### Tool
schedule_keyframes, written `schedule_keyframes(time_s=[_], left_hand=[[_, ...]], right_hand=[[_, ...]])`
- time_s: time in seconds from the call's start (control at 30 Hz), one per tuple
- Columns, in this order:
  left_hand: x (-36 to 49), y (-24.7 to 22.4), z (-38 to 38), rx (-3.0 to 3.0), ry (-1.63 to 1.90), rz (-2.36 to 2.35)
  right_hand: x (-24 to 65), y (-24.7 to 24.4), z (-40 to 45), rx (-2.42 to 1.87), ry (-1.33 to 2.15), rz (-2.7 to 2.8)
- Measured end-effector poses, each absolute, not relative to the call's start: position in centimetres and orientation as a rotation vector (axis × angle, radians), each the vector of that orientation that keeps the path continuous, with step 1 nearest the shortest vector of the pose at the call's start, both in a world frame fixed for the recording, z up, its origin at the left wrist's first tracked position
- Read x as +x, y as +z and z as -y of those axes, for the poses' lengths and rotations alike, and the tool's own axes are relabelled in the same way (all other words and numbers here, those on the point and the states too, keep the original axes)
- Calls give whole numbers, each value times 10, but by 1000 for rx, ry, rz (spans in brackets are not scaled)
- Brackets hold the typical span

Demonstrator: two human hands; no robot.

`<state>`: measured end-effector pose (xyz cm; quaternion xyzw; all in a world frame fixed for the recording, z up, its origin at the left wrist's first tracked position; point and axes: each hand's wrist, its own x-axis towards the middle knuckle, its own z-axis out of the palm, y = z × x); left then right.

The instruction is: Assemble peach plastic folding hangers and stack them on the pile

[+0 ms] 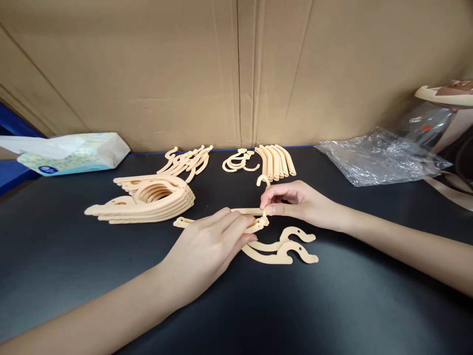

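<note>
My left hand (209,241) is closed over a cream plastic hanger arm (182,222), pressing it near the black tabletop (354,305). Much of that arm is hidden under my fingers. My right hand (297,203) pinches a small cream hanger hook (263,179) with thumb and fingertips. The hook's curved end points up and away, and its lower end meets the right end of the hanger arm. Whether the two are locked together I cannot tell. Just in front of my hands, two loose curved hanger pieces (275,258) lie side by side, partly under my left hand.
A stack of cream hangers (166,203) sits to the left. Behind it are loose hanger pieces (188,161), several hooks (233,163) and a row of arms (275,162). A tissue pack (79,154) lies far left, crumpled clear plastic (377,158) far right. Cardboard (166,74) walls the back.
</note>
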<state>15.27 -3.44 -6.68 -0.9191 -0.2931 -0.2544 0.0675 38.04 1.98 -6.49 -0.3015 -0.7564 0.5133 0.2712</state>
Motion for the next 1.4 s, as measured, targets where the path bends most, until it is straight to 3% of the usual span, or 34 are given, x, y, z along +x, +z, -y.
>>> schedule_keyframes(time_s=[1.0,1.4], left_hand=[[152,-71,38,-2733,-581,1016],[151,-64,37,-2827,-715,1392]], right_hand=[[375,-68,-5,-851,797,2205],[377,-70,2,-772,578,2114]])
